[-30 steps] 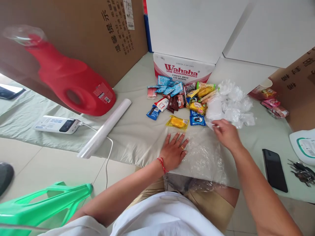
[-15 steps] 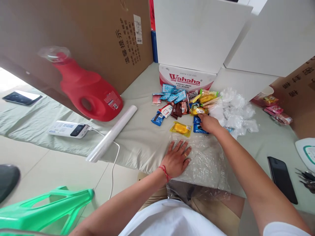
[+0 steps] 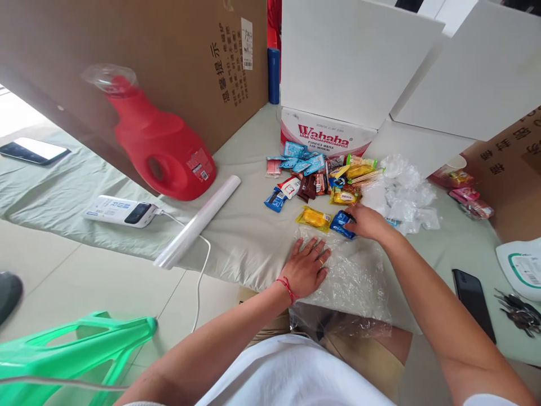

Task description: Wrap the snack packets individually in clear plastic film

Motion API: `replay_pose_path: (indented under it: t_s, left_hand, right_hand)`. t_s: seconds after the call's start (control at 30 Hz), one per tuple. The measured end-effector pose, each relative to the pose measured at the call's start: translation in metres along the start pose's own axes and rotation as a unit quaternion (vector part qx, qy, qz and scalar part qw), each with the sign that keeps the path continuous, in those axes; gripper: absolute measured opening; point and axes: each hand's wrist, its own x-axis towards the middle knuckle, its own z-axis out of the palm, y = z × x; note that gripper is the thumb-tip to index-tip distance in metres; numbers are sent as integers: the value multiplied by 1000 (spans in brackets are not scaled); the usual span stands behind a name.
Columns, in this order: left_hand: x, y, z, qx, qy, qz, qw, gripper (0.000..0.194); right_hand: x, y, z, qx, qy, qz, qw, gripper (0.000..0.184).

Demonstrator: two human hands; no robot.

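My left hand point(image 3: 305, 270) lies flat with its fingers spread, on the near left part of a clear plastic sheet point(image 3: 359, 282) that hangs over the edge. With bent fingers, my right hand point(image 3: 367, 221) grips the right side of a blue snack packet point(image 3: 341, 224), low on the cloth just beyond the sheet. Its fingertips are partly hidden. A yellow snack packet point(image 3: 313, 218) lies just left of the blue one. Behind them is another yellow packet point(image 3: 345, 195). Light blue sachets point(image 3: 302, 159) and dark brown packets point(image 3: 307, 186) are heaped farther back.
Crumpled clear plastic bags point(image 3: 408, 194) are piled right of the snacks. A Wahaha carton point(image 3: 325, 135) stands behind. Leftward are a clear film roll point(image 3: 198, 223), a red jug point(image 3: 169, 152) and a power bank point(image 3: 120, 211). A black phone point(image 3: 473, 304) lies at right.
My right hand has come slightly nearer, and the blue packet now lies at an angle close beside the yellow one. My left hand stays on the sheet. The view has shifted a little.
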Motion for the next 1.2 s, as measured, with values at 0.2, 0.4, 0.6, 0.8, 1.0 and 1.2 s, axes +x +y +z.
replay_pose_path:
  t_s: [0.2, 0.4, 0.6, 0.8, 1.0, 1.2]
  left_hand:
    - [0, 0, 0, 4, -2, 3, 1000, 52]
    - [1, 2, -2, -11, -9, -9, 1000, 51]
    - [6, -3, -9, -77, -25, -39, 996, 51]
    - [10, -15, -5, -156, 3, -91, 984, 59]
    - [6, -15, -3, -154, 54, -79, 983, 55]
    - [6, -11, -5, -103, 33, -66, 992, 43]
  right_hand:
    - [-2, -20, 13, 15, 8, 34, 999, 50]
    - [-52, 6, -13, 103, 168, 52, 979, 65]
    - [-126, -25, 18, 217, 120, -128, 960, 57]
    - [-120, -50, 72, 175, 31, -73, 981, 61]
    - [-120, -38, 60, 334, 34, -58, 940, 51]
    - [-91, -38, 46, 319, -54, -81, 943, 37]
